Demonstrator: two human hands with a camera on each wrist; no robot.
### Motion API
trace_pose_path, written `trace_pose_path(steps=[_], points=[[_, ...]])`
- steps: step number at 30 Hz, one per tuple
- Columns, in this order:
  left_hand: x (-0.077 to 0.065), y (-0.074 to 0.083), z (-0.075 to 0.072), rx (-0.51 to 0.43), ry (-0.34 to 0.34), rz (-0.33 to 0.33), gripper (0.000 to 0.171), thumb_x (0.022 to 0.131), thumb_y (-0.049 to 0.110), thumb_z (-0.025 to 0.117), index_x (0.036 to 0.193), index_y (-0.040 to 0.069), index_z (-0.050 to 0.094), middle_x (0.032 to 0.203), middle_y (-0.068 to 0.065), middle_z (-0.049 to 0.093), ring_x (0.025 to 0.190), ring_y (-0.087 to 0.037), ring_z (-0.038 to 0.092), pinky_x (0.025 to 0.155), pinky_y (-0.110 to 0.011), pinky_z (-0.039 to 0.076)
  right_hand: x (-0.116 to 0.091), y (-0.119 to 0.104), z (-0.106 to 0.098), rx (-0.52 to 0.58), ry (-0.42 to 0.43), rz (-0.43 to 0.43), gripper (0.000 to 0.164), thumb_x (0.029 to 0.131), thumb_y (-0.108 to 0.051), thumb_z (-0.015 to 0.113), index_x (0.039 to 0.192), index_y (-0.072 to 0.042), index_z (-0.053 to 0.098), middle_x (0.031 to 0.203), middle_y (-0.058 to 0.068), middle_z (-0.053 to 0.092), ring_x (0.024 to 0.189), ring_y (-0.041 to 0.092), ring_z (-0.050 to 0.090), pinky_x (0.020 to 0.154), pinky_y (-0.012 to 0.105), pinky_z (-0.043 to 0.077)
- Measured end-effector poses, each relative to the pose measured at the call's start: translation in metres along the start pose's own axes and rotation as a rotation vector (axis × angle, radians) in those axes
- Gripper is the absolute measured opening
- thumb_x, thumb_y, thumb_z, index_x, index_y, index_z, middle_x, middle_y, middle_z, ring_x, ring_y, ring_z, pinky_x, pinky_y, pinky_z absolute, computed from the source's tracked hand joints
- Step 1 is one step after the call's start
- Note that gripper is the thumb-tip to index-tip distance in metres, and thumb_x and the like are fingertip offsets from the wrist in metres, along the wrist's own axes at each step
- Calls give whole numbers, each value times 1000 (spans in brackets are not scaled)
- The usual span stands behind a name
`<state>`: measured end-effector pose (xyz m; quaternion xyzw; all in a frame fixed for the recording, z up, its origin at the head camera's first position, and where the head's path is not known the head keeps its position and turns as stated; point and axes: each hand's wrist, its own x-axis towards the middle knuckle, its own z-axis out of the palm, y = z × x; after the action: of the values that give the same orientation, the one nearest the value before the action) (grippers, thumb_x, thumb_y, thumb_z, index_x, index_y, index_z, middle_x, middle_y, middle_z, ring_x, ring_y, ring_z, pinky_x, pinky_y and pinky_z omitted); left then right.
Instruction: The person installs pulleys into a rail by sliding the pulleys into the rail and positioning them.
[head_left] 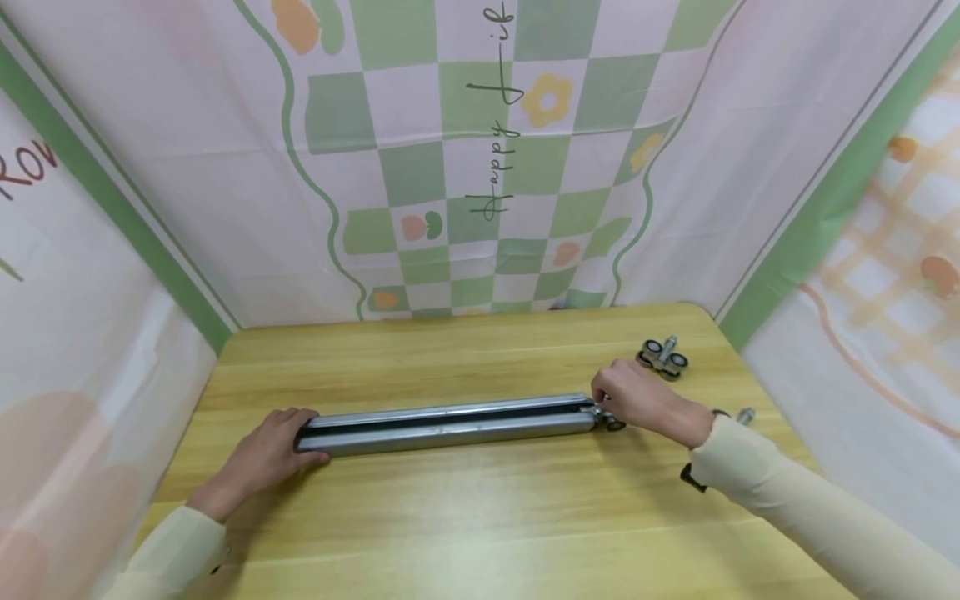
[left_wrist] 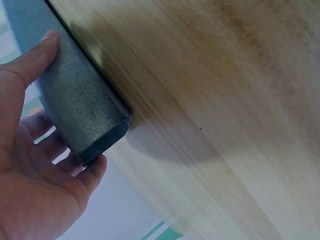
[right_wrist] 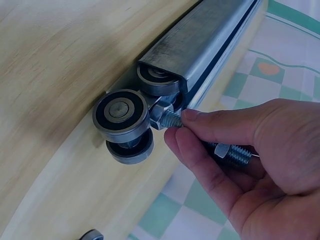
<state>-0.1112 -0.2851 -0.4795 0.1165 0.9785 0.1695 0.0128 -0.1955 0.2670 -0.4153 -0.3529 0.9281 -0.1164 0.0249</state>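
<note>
Metal rail [head_left: 450,423] lies flat across the wooden table [head_left: 480,517], running from 9 o'clock to 3 o'clock in the head view. The left hand [head_left: 262,458] grips its 9 o'clock end, thumb on top and fingers curled under, probably to keep the rail from sliding. At the 3 o'clock end the right hand [head_left: 637,400] pinches the threaded bolt [right_wrist: 172,120] of a roller carriage [right_wrist: 125,125] between thumb and fingertips. One pair of wheels is already inside the open end of the rail and the other pair is outside, so the bolt seems to serve as a handle for guiding the wheels along the slot.

A second roller carriage [head_left: 663,357] stands on the table at about 1 o'clock from the right hand, apart from it. Printed cloth [head_left: 480,150] hangs around the table on three sides. Nothing lies between the hands and the rail.
</note>
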Motion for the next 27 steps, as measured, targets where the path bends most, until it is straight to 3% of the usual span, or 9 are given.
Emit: trace_pose_path(steps=[3,12,19,23,27], points=[[1,-1,0,-1,-2,0,69,83,44,90,131,1,65,124,-24,69,111,-43,64,88,-62,57,1,-1,1,-3,1,-2,36,83,15,77,64,-12,63,57,-11,49,51,1,29,51,18,31],[2,0,1,3,-8,-8,70,83,44,90,132,0,65,126,-25,68,113,-44,64,88,-63,57,4,-3,1,3,-11,-8,32,85,13,77,69,-12,67,62,-10,57,52,1,35,51,20,34],[0,1,0,0,-14,-16,71,84,44,90,133,-1,64,128,-27,68,115,-45,63,90,-64,56,9,-9,2,4,-7,-24,43,83,17,72,61,-13,52,58,-12,30,53,1,22,52,19,23],[-1,1,-1,-4,-10,-13,71,84,43,90,133,-2,65,128,-27,67,116,-46,63,91,-64,56,12,-12,4,19,-5,-37,39,83,18,73,62,-11,56,57,-12,36,53,1,25,51,18,26],[-1,0,0,-9,-9,-14,69,85,41,89,133,-2,64,128,-27,67,116,-47,63,91,-64,55,16,-14,5,35,-12,-37,46,82,21,69,60,-13,47,58,-12,25,53,1,21,51,17,23]])
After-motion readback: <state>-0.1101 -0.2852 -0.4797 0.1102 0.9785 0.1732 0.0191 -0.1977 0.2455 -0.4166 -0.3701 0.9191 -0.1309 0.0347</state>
